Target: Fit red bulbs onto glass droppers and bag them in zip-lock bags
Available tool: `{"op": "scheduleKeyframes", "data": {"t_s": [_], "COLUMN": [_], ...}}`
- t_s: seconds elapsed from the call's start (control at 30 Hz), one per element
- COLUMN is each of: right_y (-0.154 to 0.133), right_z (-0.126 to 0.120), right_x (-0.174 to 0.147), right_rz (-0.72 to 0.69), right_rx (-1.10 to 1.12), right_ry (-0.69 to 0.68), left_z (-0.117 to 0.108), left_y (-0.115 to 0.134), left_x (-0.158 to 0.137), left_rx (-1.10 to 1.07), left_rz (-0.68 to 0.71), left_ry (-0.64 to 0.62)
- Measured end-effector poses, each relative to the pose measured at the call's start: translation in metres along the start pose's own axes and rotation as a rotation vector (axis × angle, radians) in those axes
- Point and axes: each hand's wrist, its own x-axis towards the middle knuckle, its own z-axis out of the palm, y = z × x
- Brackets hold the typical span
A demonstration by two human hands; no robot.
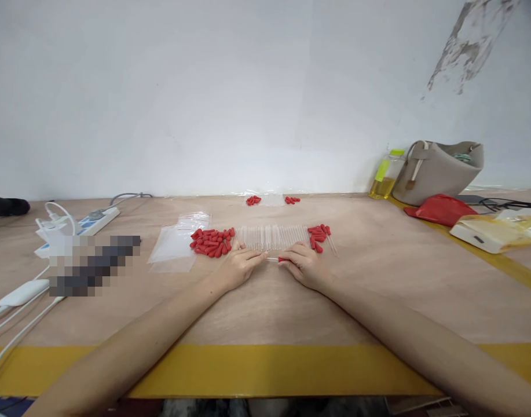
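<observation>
At the centre of the frame, my left hand (238,265) and right hand (303,264) pinch one clear tube (271,259) with a red cap (283,259), just below the tube row (271,237); I judge capping is underway, calling for a straight push.

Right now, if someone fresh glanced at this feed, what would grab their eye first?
Probably the bright red caps: a big heap of red caps left of centre and a smaller pile to the right, flanking a row of clear tubes on the brown table. Just in front, the left hand and right hand meet over one tube with a red end. Far right, a grey bag stands by the wall.
</observation>
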Motion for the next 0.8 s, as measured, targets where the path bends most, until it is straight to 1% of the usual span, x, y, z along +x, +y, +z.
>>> {"op": "scheduleKeyframes", "data": {"t_s": [0.1,0.23,0.43,0.8], "right_y": [-0.001,-0.004,-0.005,-0.005], "right_z": [-0.001,-0.005,-0.005,-0.003], "right_x": [0.001,0.001,0.002,0.006], "right_rz": [-0.031,0.002,0.036,0.007], "right_rx": [-0.046,-0.123,-0.155,-0.149], "right_ry": [-0.052,-0.088,-0.091,-0.102], "left_z": [0.002,0.006,0.007,0.007], "left_y": [0.001,0.003,0.007,0.013], "left_x": [0.000,-0.001,0.003,0.009], "left_rx": [-0.003,-0.020,-0.053,-0.088], "left_rz": [-0.008,-0.041,-0.058,-0.066], "left_ry": [0.022,0.036,0.040,0.046]}}
